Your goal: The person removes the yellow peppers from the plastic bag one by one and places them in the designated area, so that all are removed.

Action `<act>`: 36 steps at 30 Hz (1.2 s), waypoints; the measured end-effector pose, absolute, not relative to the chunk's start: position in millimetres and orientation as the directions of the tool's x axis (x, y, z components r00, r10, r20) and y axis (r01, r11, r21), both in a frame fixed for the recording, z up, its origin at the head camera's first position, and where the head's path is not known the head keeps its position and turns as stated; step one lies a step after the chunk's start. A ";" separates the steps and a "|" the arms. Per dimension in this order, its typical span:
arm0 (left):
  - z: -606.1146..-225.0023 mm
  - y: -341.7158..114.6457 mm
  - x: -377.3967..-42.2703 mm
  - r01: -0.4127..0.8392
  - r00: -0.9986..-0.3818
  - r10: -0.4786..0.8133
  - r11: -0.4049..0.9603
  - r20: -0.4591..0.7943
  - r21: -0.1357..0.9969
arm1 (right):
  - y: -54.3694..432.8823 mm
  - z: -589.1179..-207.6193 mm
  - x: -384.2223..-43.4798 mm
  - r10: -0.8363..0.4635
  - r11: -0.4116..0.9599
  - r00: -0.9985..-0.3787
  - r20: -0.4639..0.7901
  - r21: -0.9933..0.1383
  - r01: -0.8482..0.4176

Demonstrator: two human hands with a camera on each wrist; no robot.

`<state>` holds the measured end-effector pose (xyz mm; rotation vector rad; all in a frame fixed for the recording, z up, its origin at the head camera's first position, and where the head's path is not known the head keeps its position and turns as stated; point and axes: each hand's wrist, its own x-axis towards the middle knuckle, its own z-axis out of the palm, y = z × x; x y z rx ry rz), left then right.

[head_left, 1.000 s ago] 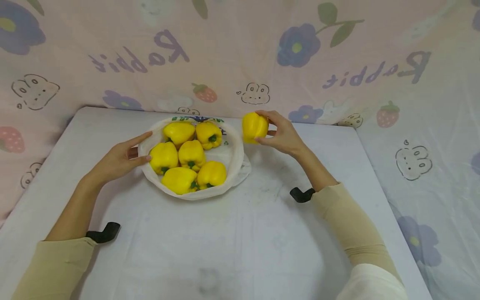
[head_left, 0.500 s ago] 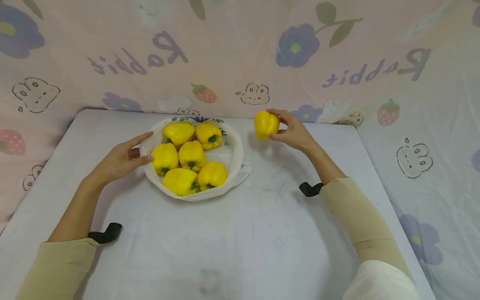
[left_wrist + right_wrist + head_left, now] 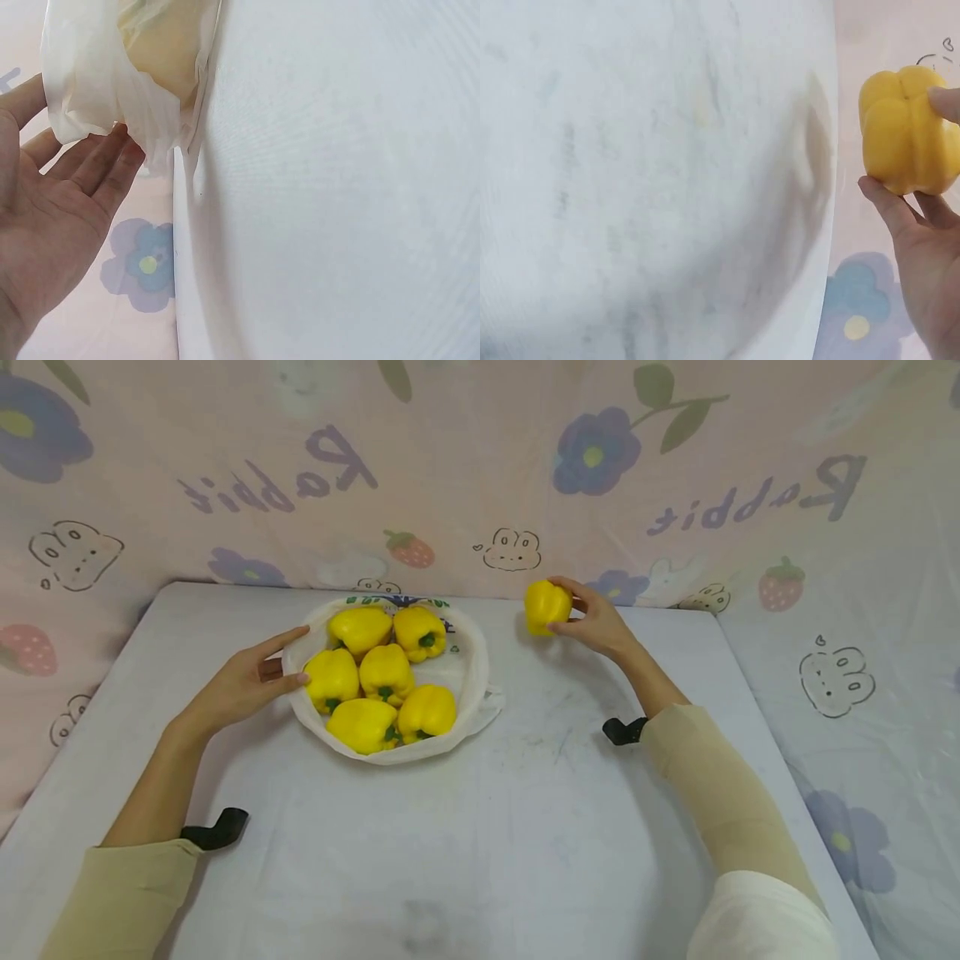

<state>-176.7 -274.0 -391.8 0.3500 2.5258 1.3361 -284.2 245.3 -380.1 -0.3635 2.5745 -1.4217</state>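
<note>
A white plastic bag [image 3: 474,714] with its rim rolled open stands toward the back of the table, several yellow bell peppers [image 3: 386,672] inside. My left hand [image 3: 243,683] grips the bag's left side, thumb and index fingertip at the rim. In the left wrist view, fingers of that hand [image 3: 64,202] reach against the bag's thin wall [image 3: 79,82]. Right of the bag, my right hand [image 3: 600,625] holds a single yellow bell pepper [image 3: 546,607] above the table. The right wrist view has this pepper [image 3: 904,131] between thumb and fingers.
The white table [image 3: 360,860] reaches back to a pink printed cloth [image 3: 465,460] hanging behind it. A black curved piece sits at each wrist, one on the left [image 3: 217,830] and one on the right [image 3: 624,731].
My right hand has carried the bell pepper to the right, away from the bag, slowing in the last half second. The left hand stays at the bag's rim.
</note>
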 end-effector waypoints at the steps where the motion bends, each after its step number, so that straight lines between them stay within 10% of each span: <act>1: -391.7 -273.8 -177.2 0.089 -0.936 0.332 0.548 -0.119 0.832 | 248.9 -385.2 -288.1 -0.284 0.526 -0.958 -0.042 -0.842 -0.119; 36: -389.7 -272.8 -175.8 0.082 -0.937 0.323 0.578 -0.135 0.812 | 262.5 -385.0 -288.2 -0.283 0.426 -0.956 -0.083 -0.904 -0.048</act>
